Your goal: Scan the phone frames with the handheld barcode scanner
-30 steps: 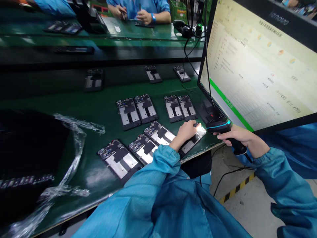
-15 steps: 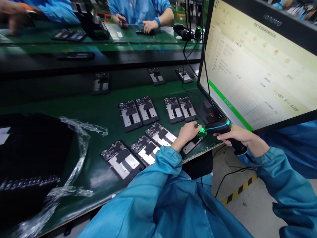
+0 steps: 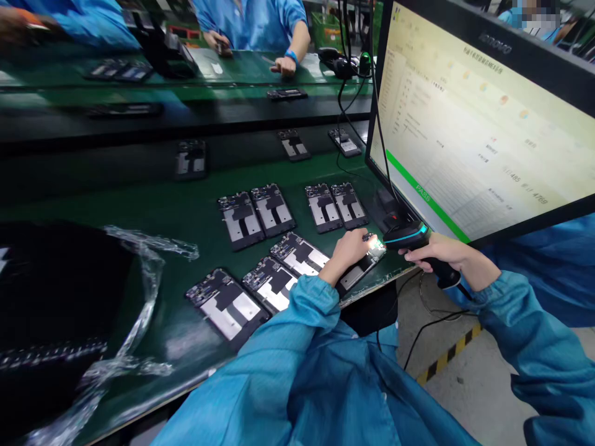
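Observation:
A handheld scanner (image 3: pixel 441 269) is gripped by my right hand (image 3: pixel 449 255), its head aimed left at a phone chassis (image 3: pixel 357 274) by the table's front edge. White light falls on the upper end of that chassis. My left hand (image 3: pixel 348 249) is closed on the chassis, fingers at its upper edge. Left of it lie more open phone chassis, among them one (image 3: pixel 301 253) partly behind my left hand and one (image 3: pixel 227 305) farther left. Behind them, a pair (image 3: pixel 274 207) and another pair (image 3: pixel 349 204) lie side by side.
A Lenovo monitor (image 3: pixel 483 118) showing a green PASS bar stands at the right. Cables hang beside it. Clear plastic wrap (image 3: pixel 149 291) and a black item lie at the left. Across the bench, a person's hand (image 3: pixel 284 65) rests near a phone part (image 3: pixel 287 94).
The light on the chassis has turned from green to white. Across the bench, the person's hand has moved off a phone part, which now lies nearer. My hands hold nearly the same pose.

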Tool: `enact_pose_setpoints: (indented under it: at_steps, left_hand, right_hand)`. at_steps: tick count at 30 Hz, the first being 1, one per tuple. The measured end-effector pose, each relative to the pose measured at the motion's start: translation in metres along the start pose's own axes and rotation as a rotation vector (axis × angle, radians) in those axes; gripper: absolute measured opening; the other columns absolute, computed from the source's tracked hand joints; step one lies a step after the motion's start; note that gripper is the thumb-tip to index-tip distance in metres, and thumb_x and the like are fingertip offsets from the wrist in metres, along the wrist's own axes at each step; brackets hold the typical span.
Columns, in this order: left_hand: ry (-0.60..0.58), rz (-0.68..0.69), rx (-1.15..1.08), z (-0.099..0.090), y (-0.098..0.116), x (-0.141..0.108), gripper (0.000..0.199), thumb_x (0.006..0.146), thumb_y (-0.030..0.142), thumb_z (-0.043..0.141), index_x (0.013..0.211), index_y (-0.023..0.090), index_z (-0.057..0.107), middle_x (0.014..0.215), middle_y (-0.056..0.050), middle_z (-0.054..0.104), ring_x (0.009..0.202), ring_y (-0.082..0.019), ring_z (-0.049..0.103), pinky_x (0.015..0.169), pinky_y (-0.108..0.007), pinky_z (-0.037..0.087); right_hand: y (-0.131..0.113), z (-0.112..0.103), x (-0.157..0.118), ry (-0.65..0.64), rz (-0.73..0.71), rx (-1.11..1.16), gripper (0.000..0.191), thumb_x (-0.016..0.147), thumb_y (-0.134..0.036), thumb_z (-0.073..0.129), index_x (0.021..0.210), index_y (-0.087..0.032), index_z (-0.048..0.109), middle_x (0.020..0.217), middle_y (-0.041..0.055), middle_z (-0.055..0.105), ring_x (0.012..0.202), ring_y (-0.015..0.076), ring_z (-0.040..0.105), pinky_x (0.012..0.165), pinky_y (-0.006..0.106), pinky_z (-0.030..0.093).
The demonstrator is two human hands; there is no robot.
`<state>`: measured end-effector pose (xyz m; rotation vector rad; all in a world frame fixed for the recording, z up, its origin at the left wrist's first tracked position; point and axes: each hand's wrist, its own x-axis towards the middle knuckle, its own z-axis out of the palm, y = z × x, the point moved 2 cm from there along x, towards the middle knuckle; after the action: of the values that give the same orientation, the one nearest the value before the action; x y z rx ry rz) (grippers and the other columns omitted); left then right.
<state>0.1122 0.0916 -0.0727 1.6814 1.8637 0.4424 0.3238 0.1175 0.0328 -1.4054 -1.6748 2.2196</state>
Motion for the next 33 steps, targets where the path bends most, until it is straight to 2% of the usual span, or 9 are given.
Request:
enact_pose_setpoints:
  at_steps: [14, 19, 26, 33]
  left_hand:
    - [-0.009, 0.008, 0.010, -0.001, 0.000, 0.000, 0.040, 0.093, 0.054, 0.043, 0.086, 0.021, 0.065, 0.089, -0.011, 0.072, 0.087, -0.027, 0.066, 0.068, -0.029, 0.041]
    - [-0.006, 0.020, 0.018, -0.001, -0.001, 0.000, 0.038, 0.093, 0.051, 0.043, 0.084, 0.020, 0.065, 0.089, -0.011, 0.072, 0.085, -0.026, 0.066, 0.068, -0.029, 0.040]
    - [0.009, 0.060, 0.000, 0.001, -0.003, 0.001, 0.037, 0.091, 0.051, 0.046, 0.081, 0.020, 0.064, 0.085, -0.009, 0.071, 0.080, -0.024, 0.064, 0.067, -0.028, 0.039]
    - [-0.016, 0.134, -0.053, -0.003, -0.005, 0.002, 0.039, 0.091, 0.051, 0.046, 0.079, 0.019, 0.064, 0.081, -0.005, 0.069, 0.070, -0.017, 0.059, 0.064, -0.026, 0.037]
  right_hand:
    - [0.002, -0.002, -0.004, 0.011, -0.029, -0.024, 0.025, 0.069, -0.025, 0.079, 0.085, -0.013, 0.065, 0.046, -0.0066, 0.052, 0.040, 0.0076, 0.046, 0.040, 0.019, 0.038]
    - [0.006, -0.003, -0.006, 0.004, -0.066, -0.019, 0.025, 0.070, -0.025, 0.079, 0.087, -0.013, 0.065, 0.052, -0.0060, 0.054, 0.041, 0.0073, 0.047, 0.041, 0.020, 0.040]
    - [0.008, -0.004, -0.011, -0.016, -0.064, -0.001, 0.026, 0.070, -0.025, 0.080, 0.088, -0.013, 0.065, 0.048, -0.0070, 0.052, 0.041, 0.0068, 0.047, 0.041, 0.018, 0.039]
    - [0.010, -0.004, -0.015, -0.031, -0.067, -0.004, 0.031, 0.070, -0.029, 0.081, 0.091, -0.012, 0.066, 0.048, -0.0067, 0.053, 0.041, 0.0072, 0.046, 0.041, 0.020, 0.041]
